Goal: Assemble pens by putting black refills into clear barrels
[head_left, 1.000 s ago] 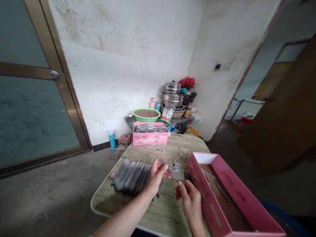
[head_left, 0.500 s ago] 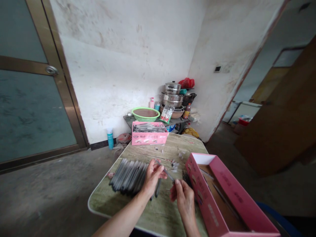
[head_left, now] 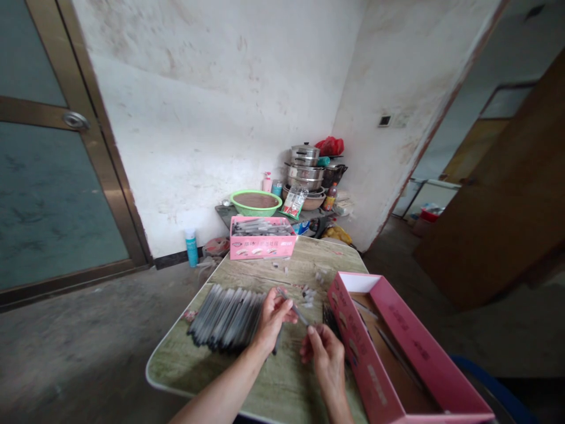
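A slim grey pen slants down to the right between my hands. My left hand is closed around its upper part, thumb against the fingers. At the lower end, my right hand pinches the pen with thumb and fingertips. Beside my left wrist lies a row of similar translucent grey pens with dark ends pointing towards me. Small pale pieces are scattered beyond my hands. Thin black pieces lie to the right of them, next to the near pink box.
Long thin items lie inside the near pink box. A second pink box, full of grey pens, stands at the far edge of the table. Behind it are a green basin and stacked pots. A blue spray can stands on the floor.
The whole view has shifted slightly, with the scene moving left. Both hands keep hold of the pen, and the right fingers have shifted slightly at its lower end.
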A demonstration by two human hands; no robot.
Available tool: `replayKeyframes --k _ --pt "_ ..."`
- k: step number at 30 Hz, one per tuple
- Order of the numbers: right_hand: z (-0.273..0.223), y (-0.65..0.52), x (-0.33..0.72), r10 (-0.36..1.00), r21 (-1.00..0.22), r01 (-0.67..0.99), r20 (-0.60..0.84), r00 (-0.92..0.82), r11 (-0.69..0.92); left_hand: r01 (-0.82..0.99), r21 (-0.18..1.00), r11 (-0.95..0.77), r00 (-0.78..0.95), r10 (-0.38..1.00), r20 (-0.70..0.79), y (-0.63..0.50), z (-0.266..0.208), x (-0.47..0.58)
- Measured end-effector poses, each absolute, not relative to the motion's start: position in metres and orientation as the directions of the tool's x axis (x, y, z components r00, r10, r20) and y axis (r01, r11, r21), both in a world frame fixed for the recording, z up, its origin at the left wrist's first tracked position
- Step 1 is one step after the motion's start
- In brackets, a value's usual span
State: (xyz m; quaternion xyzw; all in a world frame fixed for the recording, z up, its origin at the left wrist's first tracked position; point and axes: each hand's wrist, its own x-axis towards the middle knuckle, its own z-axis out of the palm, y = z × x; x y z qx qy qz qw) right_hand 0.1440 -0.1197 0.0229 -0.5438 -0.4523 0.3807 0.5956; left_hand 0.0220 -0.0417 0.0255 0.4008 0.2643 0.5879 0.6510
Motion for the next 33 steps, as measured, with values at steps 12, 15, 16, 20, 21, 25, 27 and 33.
replayKeyframes --k 12,15,16,20,21,25,27,33 --pt "0.008 -0.120 0.146 0.956 -0.997 -0.005 0.067 0.285 0.071 -0.527 0.850 -0.010 0.167 0.979 0.114 -0.043 0.016 0.021" --pt "0.003 -0.119 0.145 0.950 -0.999 -0.030 0.019 0.310 0.030 -0.522 0.853 -0.009 0.167 0.979 0.113 -0.043 0.014 0.022" --pt "0.001 -0.119 0.144 0.948 -0.999 -0.042 0.001 0.319 0.015 -0.524 0.852 -0.007 0.169 0.979 0.111 -0.043 0.014 0.023" --pt "0.000 -0.119 0.142 0.942 -0.995 -0.095 -0.043 0.333 -0.012 -0.523 0.852 -0.009 0.177 0.977 0.118 -0.043 0.013 0.023" --pt "0.000 -0.120 0.142 0.946 -0.994 -0.106 -0.030 0.324 0.005 -0.520 0.854 -0.013 0.173 0.978 0.120 -0.044 0.013 0.023" --pt "0.004 -0.121 0.144 0.955 -0.988 -0.125 0.049 0.292 0.089 -0.511 0.859 -0.025 0.139 0.984 0.111 -0.045 0.014 0.022" --pt "0.004 -0.121 0.144 0.957 -0.988 -0.124 0.054 0.286 0.093 -0.512 0.858 -0.028 0.133 0.985 0.111 -0.045 0.014 0.023" --pt "0.000 -0.119 0.143 0.955 -0.990 -0.134 0.010 0.296 0.052 -0.515 0.857 -0.026 0.141 0.983 0.114 -0.046 0.012 0.023"
